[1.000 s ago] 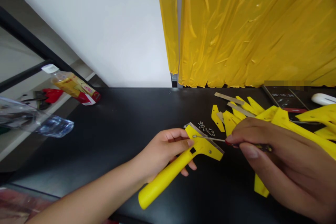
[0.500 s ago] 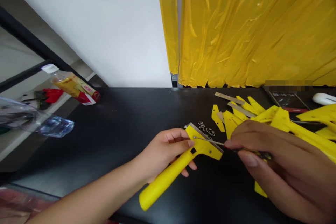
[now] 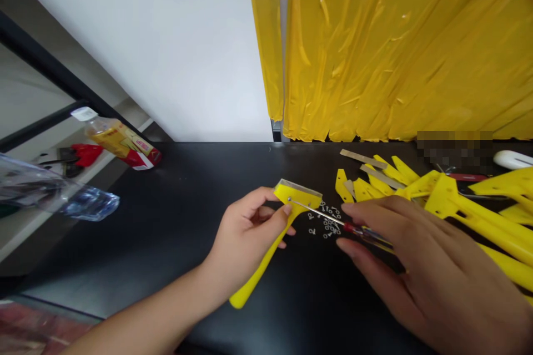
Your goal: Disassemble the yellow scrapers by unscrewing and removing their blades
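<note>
My left hand (image 3: pixel 244 233) is closed around the neck of a yellow scraper (image 3: pixel 254 284), thumb on top, with a metal blade along the head's far edge. In my right hand (image 3: pixel 433 260) lies a thin screwdriver (image 3: pixel 347 226) with a red collar and clear handle; thumb and forefinger are spread around the handle, which is partly hidden. The screwdriver's tip rests at a screw on the left side of the scraper head. Small screws and nuts (image 3: pixel 332 223) lie loose on the table just right of the scraper.
Yellow scraper handles (image 3: pixel 495 227), small yellow plates (image 3: pixel 342 186) and flat metal blades (image 3: pixel 363 158) are heaped on the black table (image 3: pixel 158 222) at right. A white computer mouse (image 3: pixel 513 160) sits behind them. Left stand a tilted drink bottle (image 3: pixel 120 141) and a clear plastic container (image 3: pixel 91 204).
The scraper has shifted left and up, and its head has turned more level, uncovering more screws. My right fingers have spread apart around the screwdriver handle; its tip stays at the same screw.
</note>
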A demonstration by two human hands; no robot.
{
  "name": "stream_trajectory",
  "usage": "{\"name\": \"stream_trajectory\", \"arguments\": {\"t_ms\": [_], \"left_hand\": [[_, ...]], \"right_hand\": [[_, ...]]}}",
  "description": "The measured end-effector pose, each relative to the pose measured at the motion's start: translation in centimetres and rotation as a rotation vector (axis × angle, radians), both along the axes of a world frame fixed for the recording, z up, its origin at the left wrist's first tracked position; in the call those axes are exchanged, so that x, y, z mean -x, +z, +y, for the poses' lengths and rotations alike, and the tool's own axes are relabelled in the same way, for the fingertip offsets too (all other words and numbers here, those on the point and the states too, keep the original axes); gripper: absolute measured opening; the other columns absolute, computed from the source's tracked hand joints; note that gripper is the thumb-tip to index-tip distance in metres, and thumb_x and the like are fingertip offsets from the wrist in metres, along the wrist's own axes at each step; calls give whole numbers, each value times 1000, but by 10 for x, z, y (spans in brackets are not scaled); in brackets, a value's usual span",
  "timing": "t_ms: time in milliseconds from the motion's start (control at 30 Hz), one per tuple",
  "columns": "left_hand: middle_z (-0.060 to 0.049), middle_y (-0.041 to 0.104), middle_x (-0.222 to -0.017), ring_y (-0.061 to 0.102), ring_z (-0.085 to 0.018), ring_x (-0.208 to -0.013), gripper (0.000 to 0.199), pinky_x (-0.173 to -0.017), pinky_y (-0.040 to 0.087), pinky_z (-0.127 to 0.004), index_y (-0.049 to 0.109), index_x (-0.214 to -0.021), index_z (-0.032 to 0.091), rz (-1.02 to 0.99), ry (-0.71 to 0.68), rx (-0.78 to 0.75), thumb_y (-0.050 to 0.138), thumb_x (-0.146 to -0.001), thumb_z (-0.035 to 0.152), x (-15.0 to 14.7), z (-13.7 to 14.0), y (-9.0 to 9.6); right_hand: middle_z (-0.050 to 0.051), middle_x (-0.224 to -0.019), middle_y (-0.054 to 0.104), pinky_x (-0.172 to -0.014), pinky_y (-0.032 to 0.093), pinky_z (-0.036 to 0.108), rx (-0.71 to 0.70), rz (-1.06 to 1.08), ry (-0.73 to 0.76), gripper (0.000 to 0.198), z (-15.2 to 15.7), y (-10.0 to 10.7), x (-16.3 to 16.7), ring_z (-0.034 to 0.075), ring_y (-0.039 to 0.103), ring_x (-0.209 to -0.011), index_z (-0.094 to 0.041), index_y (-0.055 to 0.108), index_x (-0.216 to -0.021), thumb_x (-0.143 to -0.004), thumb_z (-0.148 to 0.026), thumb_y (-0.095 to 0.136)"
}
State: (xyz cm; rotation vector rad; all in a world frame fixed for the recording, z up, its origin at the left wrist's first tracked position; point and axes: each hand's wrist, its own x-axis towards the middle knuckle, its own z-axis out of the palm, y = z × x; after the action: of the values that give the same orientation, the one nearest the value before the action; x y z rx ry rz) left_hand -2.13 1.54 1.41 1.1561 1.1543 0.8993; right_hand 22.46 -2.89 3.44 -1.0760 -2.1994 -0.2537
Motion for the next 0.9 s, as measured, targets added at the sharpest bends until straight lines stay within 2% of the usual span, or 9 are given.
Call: {"name": "stream_trajectory", "arguments": {"t_ms": [67,167,300,433,567,700,800,900], "left_hand": [[-1,73,-74,78,-21,-73,21,-59,65,-26,75,-103,19,43,48,-97,84,-93,35,0,-1,4],[-2,76,-79,76,-20,-72,17,-60,63,-26,77,-102,20,110,82,-215,83,-93,32,1,-2,9],[-4,77,-85,76,-20,-74,15,-60,63,-26,78,-100,20,153,104,-277,83,-93,32,2,-1,11],[-5,76,-88,75,-19,-73,12,-59,62,-27,78,-96,19,169,112,-340,81,-94,31,5,3,8],[-4,75,-84,75,-19,-71,13,-57,62,-27,78,-98,19,167,103,-353,79,-94,32,4,6,4],[-4,76,-85,75,-20,-72,16,-56,63,-28,77,-99,20,153,120,-334,81,-93,34,2,6,4],[-6,77,-90,76,-21,-75,18,-57,64,-29,76,-99,20,140,129,-319,82,-92,35,1,6,4],[-5,77,-89,76,-20,-75,20,-58,65,-28,76,-101,19,128,130,-294,84,-92,36,2,6,2]], "right_hand": [[9,-90,81,-64,61,40,-31,-26,-55,10,0,-1,6,26,79,-74,-21,60,-113,-113,-29,54],[5,-77,76,-48,54,37,11,0,-116,19,-1,-5,12,24,76,-59,-24,56,-100,-114,-36,51],[8,-85,78,-51,59,34,90,66,-182,29,0,-10,13,23,80,-65,-18,61,-112,-116,-42,46],[2,-79,74,-50,57,34,189,16,-128,25,0,-15,14,22,77,-62,-23,62,-102,-117,-36,45],[8,-96,80,-57,62,34,154,72,-212,29,-3,-20,17,22,81,-72,-17,60,-124,-117,-42,46],[3,-87,78,-53,57,32,216,72,-152,20,-4,-19,17,21,80,-69,-24,61,-110,-117,-33,45],[7,-95,82,-55,60,34,171,90,-223,27,-2,-18,15,23,82,-72,-20,61,-122,-118,-41,44],[4,-85,79,-50,56,33,195,89,-219,27,-1,-17,14,22,79,-63,-20,59,-116,-118,-42,42]]}}
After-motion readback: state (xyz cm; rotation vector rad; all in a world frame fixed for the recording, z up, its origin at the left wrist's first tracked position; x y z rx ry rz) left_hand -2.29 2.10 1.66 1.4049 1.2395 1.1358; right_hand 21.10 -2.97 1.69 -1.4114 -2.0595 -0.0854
